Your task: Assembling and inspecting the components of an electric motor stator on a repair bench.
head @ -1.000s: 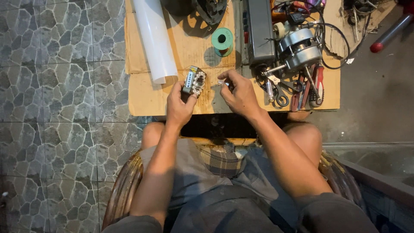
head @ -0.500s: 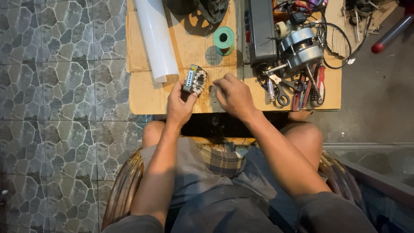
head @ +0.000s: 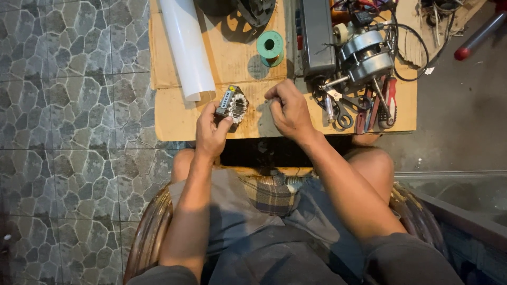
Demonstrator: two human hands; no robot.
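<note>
My left hand [head: 212, 130] grips a small round motor stator [head: 233, 104] with a toothed metal core, held just above the cardboard sheet [head: 174, 113]. My right hand [head: 288, 110] hovers to the right of it with fingers curled and pinched together; whether something thin is between them I cannot tell. Both hands are over the near edge of the cardboard, above my knees.
A white rolled sheet [head: 186, 47] lies at the left. A green spool [head: 270, 46], a dark long box [head: 317, 37], a metal motor [head: 365, 59], scissors [head: 338, 112] and red-handled pliers [head: 385, 103] crowd the right. Stone-patterned floor tiles [head: 74, 132] lie left.
My right hand has drawn slightly back from the stator and its fingers have closed tighter. The left hand holds the stator in nearly the same place.
</note>
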